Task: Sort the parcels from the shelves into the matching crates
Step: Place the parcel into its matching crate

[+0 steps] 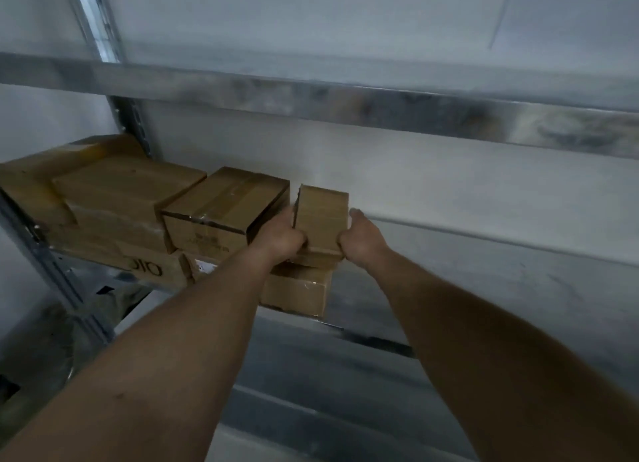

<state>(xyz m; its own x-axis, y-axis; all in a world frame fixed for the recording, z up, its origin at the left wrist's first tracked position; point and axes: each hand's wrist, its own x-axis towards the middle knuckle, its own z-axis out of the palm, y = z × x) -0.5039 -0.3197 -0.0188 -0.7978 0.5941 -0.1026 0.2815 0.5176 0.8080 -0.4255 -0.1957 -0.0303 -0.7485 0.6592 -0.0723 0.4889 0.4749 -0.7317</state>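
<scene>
Head view, pick step: one parcel is being taken off the shelf (466, 254), with sorting still to come. The shelf runs the width of the frame, with a metal beam (345, 91) overhead and a pale wall (432, 171) behind. No crates in view.

A big parcel (121, 192) sits far left on top of a stack. A taped parcel (224, 206) is just beside it to the right. A lower parcel (301, 288) lies at the shelf's front edge. The small parcel (321, 216) rests on top of the lower parcel, near the taped one.

The left hand (280, 240) and right hand (363, 237) clamp the small parcel from either side. The grip of each presses against a side face, fingers curled at the near corners. Both arms are stretched up and forward.

Next move, as a guess: lift it clear, draw it back toward the body, read the label and find the matching crate. The label is not visible from here.

In the way: the taped parcel crowds the left hand's knuckles, so little room that side. The beam above limits the lift. The lower parcel could get dragged forward off the edge.
</scene>
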